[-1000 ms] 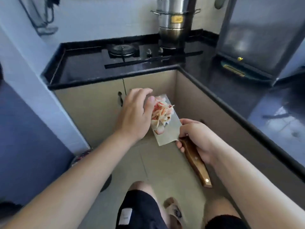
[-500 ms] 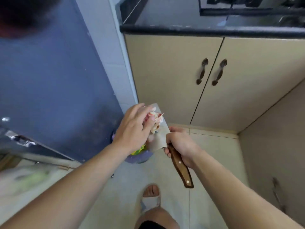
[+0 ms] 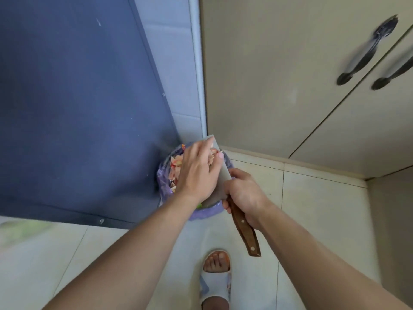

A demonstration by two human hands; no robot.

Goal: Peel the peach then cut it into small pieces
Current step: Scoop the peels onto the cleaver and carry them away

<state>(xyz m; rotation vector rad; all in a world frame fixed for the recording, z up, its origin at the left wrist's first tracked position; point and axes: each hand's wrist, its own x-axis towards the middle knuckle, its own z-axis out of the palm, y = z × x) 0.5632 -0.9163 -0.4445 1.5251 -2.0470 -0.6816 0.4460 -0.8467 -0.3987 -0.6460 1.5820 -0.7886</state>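
Pushing peach peels (image 3: 176, 163) off the knife (image 3: 220, 177) into the bin (image 3: 207, 212), our flat left hand (image 3: 197, 173) sweeps; our right hand (image 3: 242, 195) grips the handle. Next: cutting. Peach unseen.

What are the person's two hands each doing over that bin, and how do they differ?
The right hand is curled tight round the cleaver's wooden handle, while the left hand lies flatter, fingers reaching over the blade onto the peach peels. The right hand sits nearer the person, off the bin's edge; the left hand hovers directly above the purple-lined bin, where peels already lie. Both are bare and touch the same cleaver.
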